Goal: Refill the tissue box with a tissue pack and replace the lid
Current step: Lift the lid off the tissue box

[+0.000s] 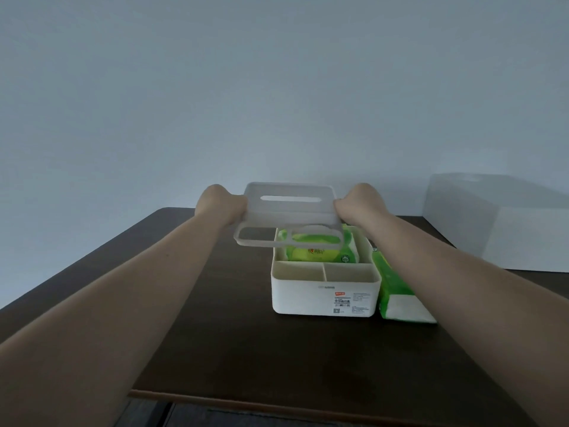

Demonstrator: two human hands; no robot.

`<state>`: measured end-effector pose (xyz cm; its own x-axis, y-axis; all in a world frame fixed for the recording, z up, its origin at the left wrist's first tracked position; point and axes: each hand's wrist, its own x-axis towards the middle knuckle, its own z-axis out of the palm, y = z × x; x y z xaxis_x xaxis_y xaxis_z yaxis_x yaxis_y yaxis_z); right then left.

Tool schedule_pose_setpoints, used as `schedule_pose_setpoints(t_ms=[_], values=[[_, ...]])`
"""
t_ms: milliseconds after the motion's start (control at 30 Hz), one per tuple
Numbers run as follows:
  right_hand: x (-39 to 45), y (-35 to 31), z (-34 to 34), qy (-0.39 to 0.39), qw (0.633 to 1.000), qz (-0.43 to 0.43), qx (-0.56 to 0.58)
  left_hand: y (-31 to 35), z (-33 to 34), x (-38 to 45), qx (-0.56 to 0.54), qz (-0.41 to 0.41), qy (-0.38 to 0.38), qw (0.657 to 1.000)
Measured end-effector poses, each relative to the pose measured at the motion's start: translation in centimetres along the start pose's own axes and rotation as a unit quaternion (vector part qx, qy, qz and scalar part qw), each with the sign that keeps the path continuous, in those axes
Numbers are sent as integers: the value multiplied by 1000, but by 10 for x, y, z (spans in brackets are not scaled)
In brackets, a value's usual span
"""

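Note:
A white tissue box (323, 298) stands open on the dark table, with two small front compartments and a large rear one. A green tissue pack (321, 252) lies in the rear compartment. The translucent white lid (288, 215), with a slot on top and openings along its near edge, hovers tilted above the box's back left. My left hand (220, 204) grips the lid's left end. My right hand (358, 204) grips its right end.
A second green tissue pack (397, 291) lies on the dark wooden table (234, 334) against the box's right side. A large white box (498, 223) stands at the back right. The table's near edge runs along the bottom.

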<state>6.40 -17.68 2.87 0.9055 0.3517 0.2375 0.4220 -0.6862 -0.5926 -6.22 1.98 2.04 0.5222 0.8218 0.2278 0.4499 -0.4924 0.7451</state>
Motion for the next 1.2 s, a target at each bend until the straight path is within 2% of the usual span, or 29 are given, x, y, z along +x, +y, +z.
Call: schedule_pose_setpoints(t_ms=[233,400,767,1200], values=[[-17,-59,44,-64,995,-63,-40,-71,-33,12,47,-60,17,997],[-25,-92,86,-128,981,-93,-109,-117,-45,20,105,-102,11,989],[-13,-117,135,-256,912,-87,-309,-165,-26,34,158,-138,-13,978],[-17,-108,173,-292,910,-73,-285,-182,-31,33,208,-137,-24,968]])
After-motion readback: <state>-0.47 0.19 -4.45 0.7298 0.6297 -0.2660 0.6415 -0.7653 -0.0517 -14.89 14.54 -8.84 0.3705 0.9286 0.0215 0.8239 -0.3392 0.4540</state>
